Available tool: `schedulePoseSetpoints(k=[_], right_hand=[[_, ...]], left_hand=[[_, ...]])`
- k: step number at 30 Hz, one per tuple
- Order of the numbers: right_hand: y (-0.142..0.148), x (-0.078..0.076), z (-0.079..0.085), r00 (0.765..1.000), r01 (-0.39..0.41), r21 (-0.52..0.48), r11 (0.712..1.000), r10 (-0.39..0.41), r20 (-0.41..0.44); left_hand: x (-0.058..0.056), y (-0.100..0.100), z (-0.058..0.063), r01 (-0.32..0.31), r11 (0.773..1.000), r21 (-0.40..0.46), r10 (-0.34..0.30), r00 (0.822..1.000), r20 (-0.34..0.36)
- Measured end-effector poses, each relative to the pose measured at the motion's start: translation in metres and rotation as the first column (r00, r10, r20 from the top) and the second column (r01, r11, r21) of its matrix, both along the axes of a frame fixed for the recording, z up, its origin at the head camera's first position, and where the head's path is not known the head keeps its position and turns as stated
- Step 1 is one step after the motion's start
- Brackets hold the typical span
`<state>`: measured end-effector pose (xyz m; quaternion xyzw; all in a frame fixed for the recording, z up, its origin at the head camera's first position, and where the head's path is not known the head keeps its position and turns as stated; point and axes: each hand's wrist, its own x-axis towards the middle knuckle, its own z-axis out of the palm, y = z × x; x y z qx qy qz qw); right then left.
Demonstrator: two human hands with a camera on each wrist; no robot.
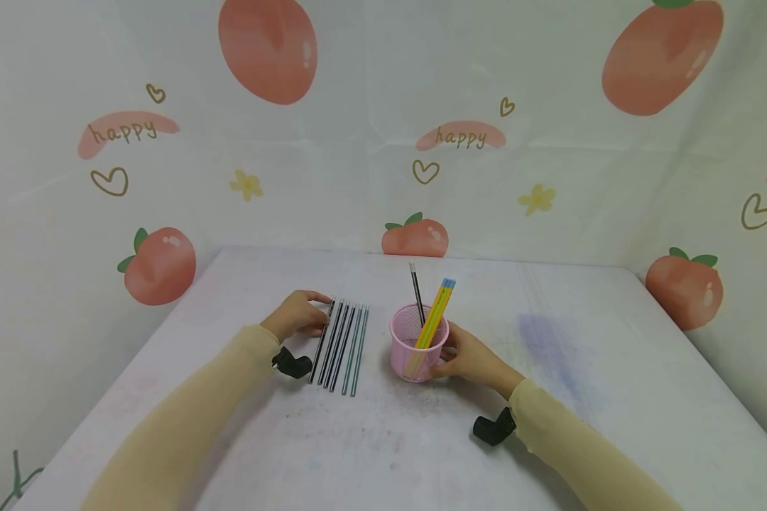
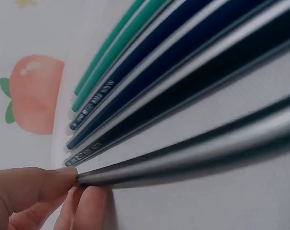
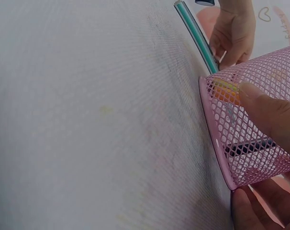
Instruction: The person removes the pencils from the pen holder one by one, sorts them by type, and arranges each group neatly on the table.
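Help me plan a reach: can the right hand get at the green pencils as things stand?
Probably not: the right hand grips the cup, which stands between it and the green pencils. It would likely have to let go and reach past.

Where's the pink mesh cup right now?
In the head view, the pink mesh cup stands near the middle, held by the right hand, right of the row of pencils.

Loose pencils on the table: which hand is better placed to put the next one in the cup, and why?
Probably the left hand: its thumb and fingers pinch one end of the leftmost loose pencil, while the right hand holds the pink mesh cup.
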<state>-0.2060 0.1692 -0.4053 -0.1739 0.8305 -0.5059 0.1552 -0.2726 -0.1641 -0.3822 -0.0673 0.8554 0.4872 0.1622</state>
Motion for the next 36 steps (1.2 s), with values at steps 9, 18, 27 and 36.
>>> schedulePoseSetpoints(k=[9, 18, 27, 36], right_hand=[[-0.0004, -0.0026, -0.0009, 1.0, 0.001, 0.002, 1.0, -0.001, 0.001], [0.0005, -0.0029, -0.0002, 1.0, -0.021, 0.011, 1.0, 0.022, -0.018], [0.0006, -0.0016, -0.0001, 0.999, -0.023, 0.011, 1.0, 0.023, -0.023], [0.0006, -0.0007, -0.0002, 1.0, -0.012, 0.01, 1.0, 0.012, -0.018]], left_hand=[[0.0021, 0.0013, -0.0017, 0.0, 1.0, -0.009, 0.0, 1.0, 0.006], [0.0037, 0.0005, 0.0001, 0.0, 1.0, 0.009, 0.0, 1.0, 0.007], [0.0036, 0.0006, -0.0001, -0.008, 1.0, 0.021, 0.008, 1.0, 0.028], [0.0017, -0.0014, -0.0018, -0.011, 0.999, 0.049, 0.01, 0.999, 0.032]])
